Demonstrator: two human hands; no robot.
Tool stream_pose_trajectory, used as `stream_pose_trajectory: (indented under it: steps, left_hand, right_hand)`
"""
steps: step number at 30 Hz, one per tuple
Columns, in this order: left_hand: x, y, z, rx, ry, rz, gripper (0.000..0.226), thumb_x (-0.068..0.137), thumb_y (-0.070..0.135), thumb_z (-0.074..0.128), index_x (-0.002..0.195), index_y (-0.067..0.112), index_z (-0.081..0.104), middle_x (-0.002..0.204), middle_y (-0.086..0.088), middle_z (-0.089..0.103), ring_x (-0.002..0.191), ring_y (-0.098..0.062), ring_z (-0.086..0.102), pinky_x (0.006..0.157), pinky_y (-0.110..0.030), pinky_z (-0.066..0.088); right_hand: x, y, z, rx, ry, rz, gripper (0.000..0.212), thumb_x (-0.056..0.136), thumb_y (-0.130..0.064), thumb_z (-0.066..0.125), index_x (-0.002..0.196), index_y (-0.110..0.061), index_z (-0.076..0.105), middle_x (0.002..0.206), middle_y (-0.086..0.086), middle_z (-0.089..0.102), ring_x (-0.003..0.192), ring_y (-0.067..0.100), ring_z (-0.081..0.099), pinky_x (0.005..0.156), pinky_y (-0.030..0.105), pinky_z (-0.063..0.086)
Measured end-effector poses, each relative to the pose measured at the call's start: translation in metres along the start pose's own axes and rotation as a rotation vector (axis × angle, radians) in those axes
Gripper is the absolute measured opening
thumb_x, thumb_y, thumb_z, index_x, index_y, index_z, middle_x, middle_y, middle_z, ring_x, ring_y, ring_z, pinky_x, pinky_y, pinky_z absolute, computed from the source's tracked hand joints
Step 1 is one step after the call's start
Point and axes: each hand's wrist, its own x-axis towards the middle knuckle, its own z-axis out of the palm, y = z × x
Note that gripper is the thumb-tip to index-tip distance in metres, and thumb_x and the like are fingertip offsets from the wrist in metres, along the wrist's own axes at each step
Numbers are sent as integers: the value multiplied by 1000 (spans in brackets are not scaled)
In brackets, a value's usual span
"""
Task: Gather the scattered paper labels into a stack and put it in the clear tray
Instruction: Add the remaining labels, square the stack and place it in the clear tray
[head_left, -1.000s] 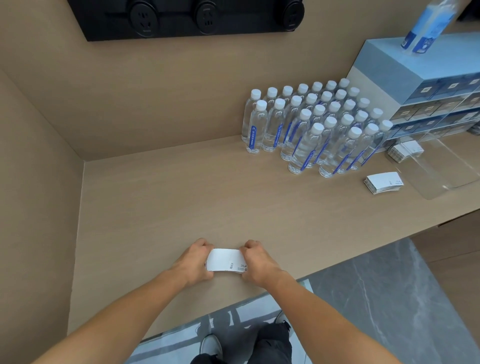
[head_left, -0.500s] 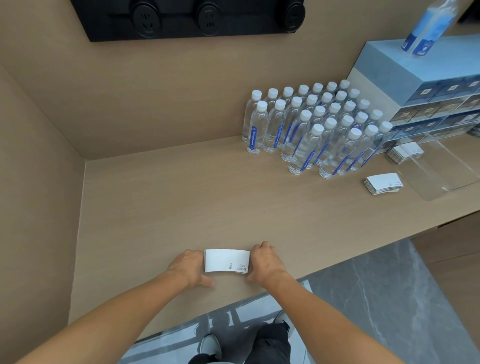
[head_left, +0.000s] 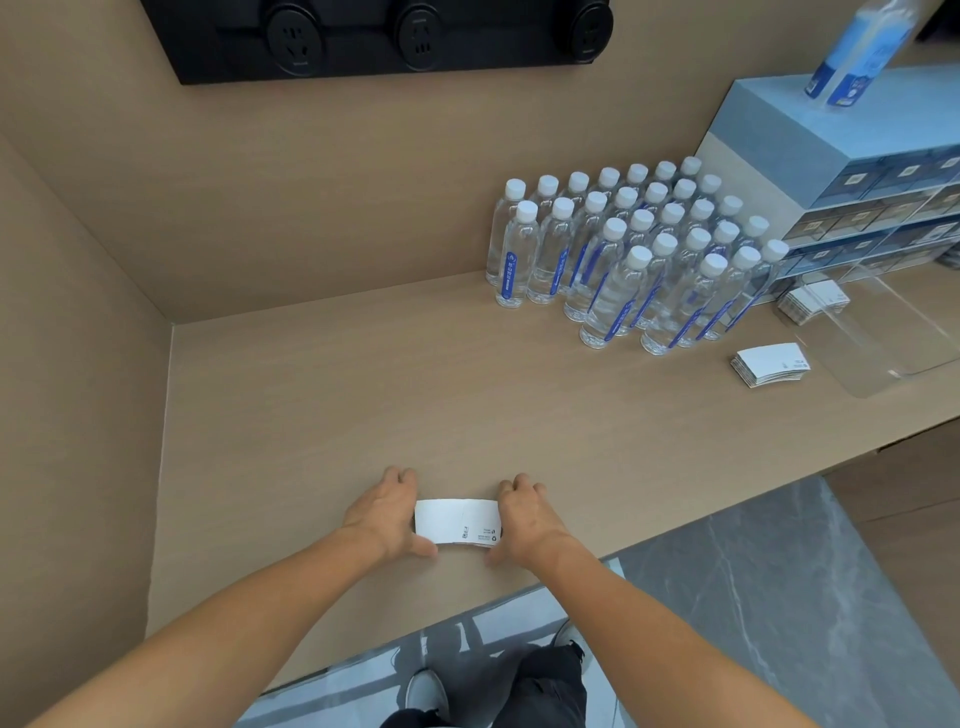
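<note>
A white stack of paper labels (head_left: 457, 522) lies flat on the wooden counter near its front edge. My left hand (head_left: 384, 512) presses against the stack's left end and my right hand (head_left: 524, 517) against its right end, fingers curled along the far side and thumbs at the near side. The clear tray (head_left: 893, 343) sits far right on the counter. A second label stack (head_left: 771, 364) lies just left of the tray, and a third stack (head_left: 813, 304) rests at the tray's far-left corner.
Several water bottles (head_left: 634, 249) with white caps stand in a block at the back right. A blue drawer unit (head_left: 857, 176) stands behind the tray, with a bottle (head_left: 857, 52) on top. A black socket panel (head_left: 384, 36) is on the back wall; a side wall closes the left.
Both hands have kept squeezing the label stack from its two ends, shifting slightly along it; the stack stays in the same place on the counter.
</note>
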Motion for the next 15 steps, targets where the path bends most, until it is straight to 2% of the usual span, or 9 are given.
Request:
stream_pose_trajectory:
  steps: [3,6,9,15]
  left_hand:
    - [4,6,3,103,-6,142,72,66,47,81,121,13,50,123,-2,42,113,-25,49,91,-35,47]
    - [8,8,7,108,-19,181,51,74,33,76,115,11,56,122,-4,46,114,-25,51,94,-33,47]
    - [11,8,6,131,-52,193,43,75,31,73,110,12,58,118,-5,48,108,-25,56,89,-32,49]
    - [18,17,-4,240,-79,238,42,70,33,71,104,11,61,114,-5,50,98,-25,58,76,-30,46]
  right_hand:
    - [2,-1,1,-46,3,-93,64,76,-25,79,128,-4,47,129,10,39,120,29,37,100,37,46]
    - [5,1,4,-51,25,-130,44,84,-16,70,122,-3,53,129,11,43,122,29,39,100,36,46]
    - [5,2,2,-35,0,-141,43,81,-21,70,118,-3,57,127,13,46,124,28,40,100,36,46]
    - [1,11,-7,1,-24,-122,44,76,-20,74,112,-1,58,124,12,46,119,28,46,95,33,48]
